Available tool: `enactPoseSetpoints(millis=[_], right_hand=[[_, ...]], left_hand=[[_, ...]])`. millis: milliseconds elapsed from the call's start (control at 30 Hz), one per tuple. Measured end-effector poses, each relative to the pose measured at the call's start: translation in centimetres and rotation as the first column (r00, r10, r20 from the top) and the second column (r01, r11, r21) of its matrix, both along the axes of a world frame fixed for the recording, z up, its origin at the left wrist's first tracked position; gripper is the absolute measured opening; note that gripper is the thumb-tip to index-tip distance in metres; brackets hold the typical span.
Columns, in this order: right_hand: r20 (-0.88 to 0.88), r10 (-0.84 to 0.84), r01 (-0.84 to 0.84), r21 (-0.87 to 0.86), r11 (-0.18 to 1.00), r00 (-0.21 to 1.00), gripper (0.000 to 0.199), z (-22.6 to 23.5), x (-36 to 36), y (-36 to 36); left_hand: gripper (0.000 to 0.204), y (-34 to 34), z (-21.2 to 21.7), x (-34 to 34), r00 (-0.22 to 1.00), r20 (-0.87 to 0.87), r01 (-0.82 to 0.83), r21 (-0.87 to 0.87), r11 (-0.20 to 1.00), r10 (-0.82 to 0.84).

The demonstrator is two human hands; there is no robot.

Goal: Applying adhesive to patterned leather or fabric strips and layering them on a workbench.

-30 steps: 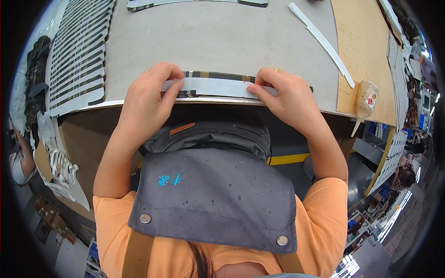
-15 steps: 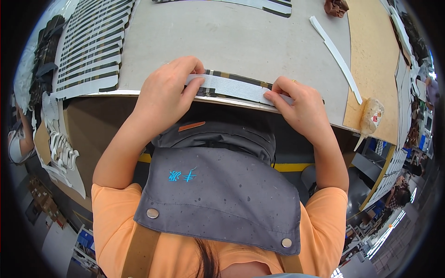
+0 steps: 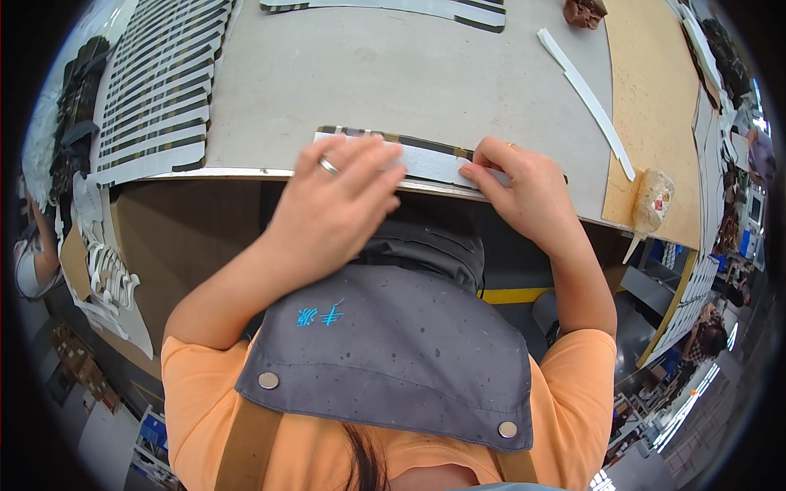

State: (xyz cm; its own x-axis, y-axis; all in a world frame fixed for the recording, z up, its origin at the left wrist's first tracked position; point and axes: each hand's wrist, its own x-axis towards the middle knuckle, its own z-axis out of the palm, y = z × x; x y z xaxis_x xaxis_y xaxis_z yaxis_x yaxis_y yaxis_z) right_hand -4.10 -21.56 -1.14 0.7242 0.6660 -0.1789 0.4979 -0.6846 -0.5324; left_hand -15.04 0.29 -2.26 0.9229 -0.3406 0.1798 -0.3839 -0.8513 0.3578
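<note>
Inward shifted the left hand [image 3: 334,195], fingers loosely spread over the white strip [image 3: 432,164]; the right hand [image 3: 526,185] pinched it, and uneven dragging could skew it.

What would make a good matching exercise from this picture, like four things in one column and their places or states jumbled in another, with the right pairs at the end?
Things
1. Left hand
2. Right hand
3. Nozzle bottle
4. Crumpled brown bundle

Places or states
A. Lying on the tan board
B. Blurred, fingers spread, with a silver-coloured ring
C. On the grey tabletop, near the picture's upper edge
D. Thumb and forefinger together at the white-and-plaid strip

Right pairs: 1-B, 2-D, 3-A, 4-C
</note>
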Motion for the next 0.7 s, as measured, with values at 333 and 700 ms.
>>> enactPoseSetpoints(millis=[333,700], right_hand=[[-0.026,-0.145,0.145,0.027,0.989,0.989,0.022,1.3,0.1,-4.1],[-0.24,-0.369,0.426,0.263,0.865,0.898,0.013,-0.4,-1.3,-7.4]], left_hand=[[0.042,-0.8,-1.7,-0.8,0.999,-0.022,-0.035,-0.011,0.999,0.034],[0.041,-1.3,-1.3,-0.4,0.999,-0.019,-0.034,0.059,0.998,0.035]])
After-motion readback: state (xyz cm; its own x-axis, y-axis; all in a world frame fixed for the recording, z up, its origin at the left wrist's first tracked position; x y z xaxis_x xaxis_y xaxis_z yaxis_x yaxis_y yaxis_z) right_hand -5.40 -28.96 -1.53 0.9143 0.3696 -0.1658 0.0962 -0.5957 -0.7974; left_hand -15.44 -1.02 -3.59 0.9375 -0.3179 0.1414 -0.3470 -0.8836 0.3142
